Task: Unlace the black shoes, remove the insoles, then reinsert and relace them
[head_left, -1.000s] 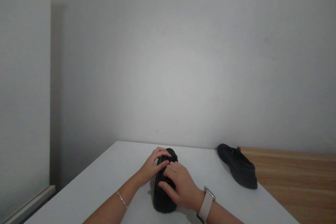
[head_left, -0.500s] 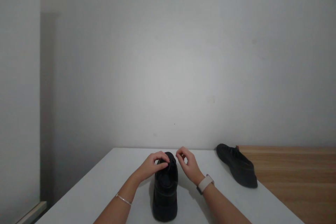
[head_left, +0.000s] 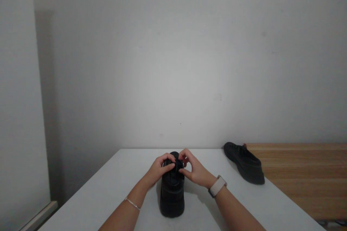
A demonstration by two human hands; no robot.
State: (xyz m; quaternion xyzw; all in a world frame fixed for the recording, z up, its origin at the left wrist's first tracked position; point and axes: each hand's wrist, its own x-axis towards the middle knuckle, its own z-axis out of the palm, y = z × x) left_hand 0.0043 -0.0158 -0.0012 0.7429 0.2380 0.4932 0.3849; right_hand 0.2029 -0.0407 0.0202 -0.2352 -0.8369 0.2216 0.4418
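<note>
Black shoe (head_left: 172,193), unbranded, pinched by both hands.

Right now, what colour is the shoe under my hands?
Black all over; the shoe shows best in the head view.

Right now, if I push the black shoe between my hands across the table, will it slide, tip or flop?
The black shoe would probably slide rather than tip: it sits flat on a thick, broad sole on the smooth white table. The sole looks stiff, so it likely keeps its shape. The upper near the left hand and right hand probably gives more.
</note>
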